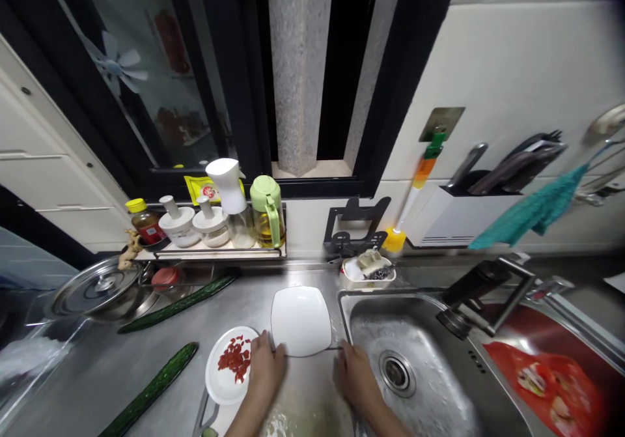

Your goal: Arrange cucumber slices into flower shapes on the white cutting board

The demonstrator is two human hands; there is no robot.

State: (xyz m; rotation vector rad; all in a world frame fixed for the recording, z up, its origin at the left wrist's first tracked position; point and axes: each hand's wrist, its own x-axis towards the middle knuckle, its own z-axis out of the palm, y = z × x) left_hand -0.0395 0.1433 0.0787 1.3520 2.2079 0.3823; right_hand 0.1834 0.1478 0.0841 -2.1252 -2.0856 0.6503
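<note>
A grey, wet-looking cutting board (312, 391) lies in front of me beside the sink, its near part cut off by the frame. My left hand (266, 365) is closed at its far edge, fingers curled and thumb pointing inward. At the board's far right corner, my right hand (359, 375) is closed too, with fingertips partly hidden. Just beyond the hands sits a bare white square plate (301, 320). Left of my left hand, a round white plate (219, 385) carries small red pieces (234, 359), partly covered by that hand.
Two cucumbers (151, 391) lie on the steel counter at left. Condiment jars and an oil bottle (267, 212) line a low rack. A metal pot lid (97, 287) is farther left. At right are the sink (424, 391), faucet (512, 294) and a red bag (547, 385).
</note>
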